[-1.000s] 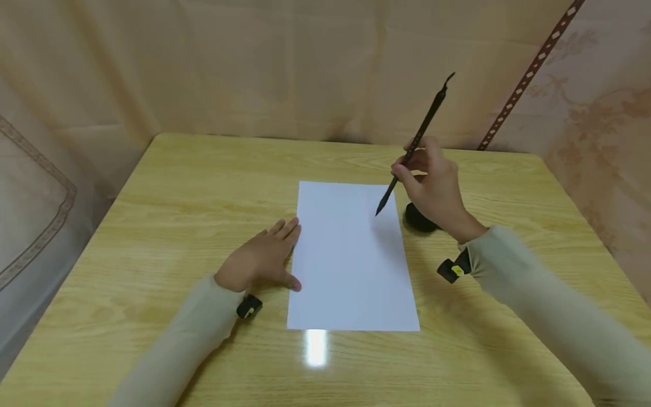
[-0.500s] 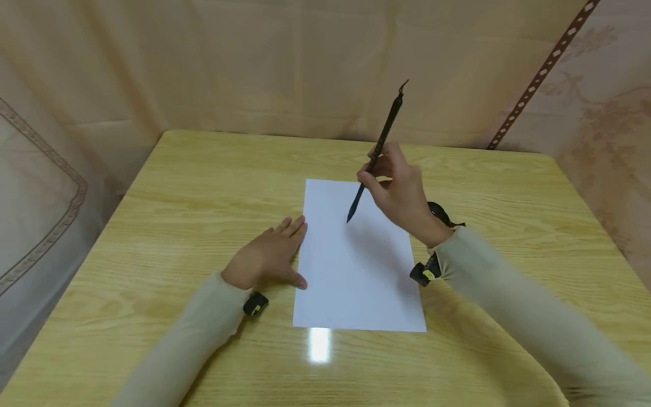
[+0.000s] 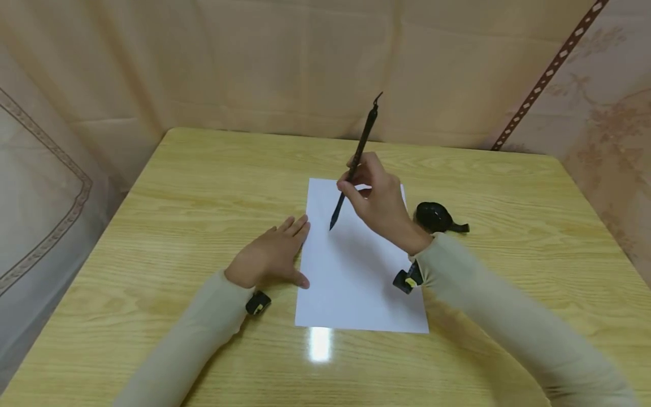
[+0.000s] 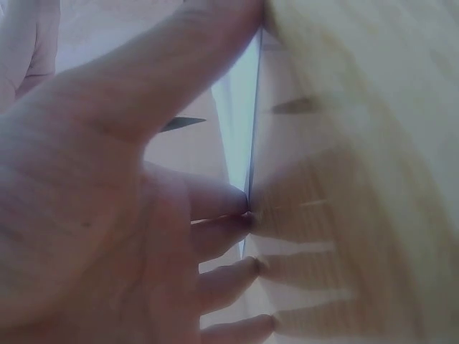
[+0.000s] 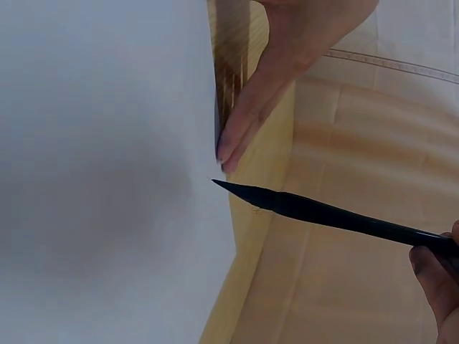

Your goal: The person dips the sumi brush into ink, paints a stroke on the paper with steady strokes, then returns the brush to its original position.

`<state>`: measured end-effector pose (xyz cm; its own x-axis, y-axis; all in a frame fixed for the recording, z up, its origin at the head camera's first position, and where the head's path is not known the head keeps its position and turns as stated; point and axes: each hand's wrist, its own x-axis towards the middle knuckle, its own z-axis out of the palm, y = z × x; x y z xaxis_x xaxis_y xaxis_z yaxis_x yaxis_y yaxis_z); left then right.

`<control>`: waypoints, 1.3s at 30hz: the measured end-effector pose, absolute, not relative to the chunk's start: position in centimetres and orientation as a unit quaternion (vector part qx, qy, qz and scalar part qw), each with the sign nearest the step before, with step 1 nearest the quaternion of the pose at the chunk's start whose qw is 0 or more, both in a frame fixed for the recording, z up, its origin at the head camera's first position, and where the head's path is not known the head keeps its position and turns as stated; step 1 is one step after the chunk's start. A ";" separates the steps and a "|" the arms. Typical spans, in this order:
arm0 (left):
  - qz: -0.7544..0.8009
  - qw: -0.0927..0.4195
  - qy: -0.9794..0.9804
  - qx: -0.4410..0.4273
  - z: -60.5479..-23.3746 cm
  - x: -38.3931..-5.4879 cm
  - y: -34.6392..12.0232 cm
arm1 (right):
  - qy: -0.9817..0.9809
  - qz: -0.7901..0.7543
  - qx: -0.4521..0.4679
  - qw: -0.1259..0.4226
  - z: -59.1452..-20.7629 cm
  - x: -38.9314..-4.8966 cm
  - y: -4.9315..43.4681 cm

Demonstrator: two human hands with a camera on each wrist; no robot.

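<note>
Head view: a white sheet [image 3: 351,308] is touched at its left edge by the left hand [image 3: 272,255], fingers straight; beyond, a brush [image 3: 367,130] is pinched by the right hand [image 3: 383,200], tip apparently just above the sheet. A stroke seems to be lined up, gentle lowering called for. Rightward, a black dish [image 3: 433,216] is seen.

White glare on the tabletop [image 3: 229,186], soft shadow across the paper [image 3: 325,305], left wrist view hazy.
</note>
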<state>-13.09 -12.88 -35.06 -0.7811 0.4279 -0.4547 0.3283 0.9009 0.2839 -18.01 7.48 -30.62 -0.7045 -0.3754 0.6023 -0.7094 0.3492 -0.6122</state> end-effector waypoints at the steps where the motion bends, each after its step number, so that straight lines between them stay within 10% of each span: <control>1: 0.094 0.264 0.939 0.201 -35.1 -13.1 -12.9 | -0.800 0.462 0.339 0.181 -30.7 -18.0 7.4; 39: 0.092 0.260 0.941 0.196 -35.3 -13.2 -12.7 | -0.803 0.468 0.320 0.183 -31.3 -17.9 7.5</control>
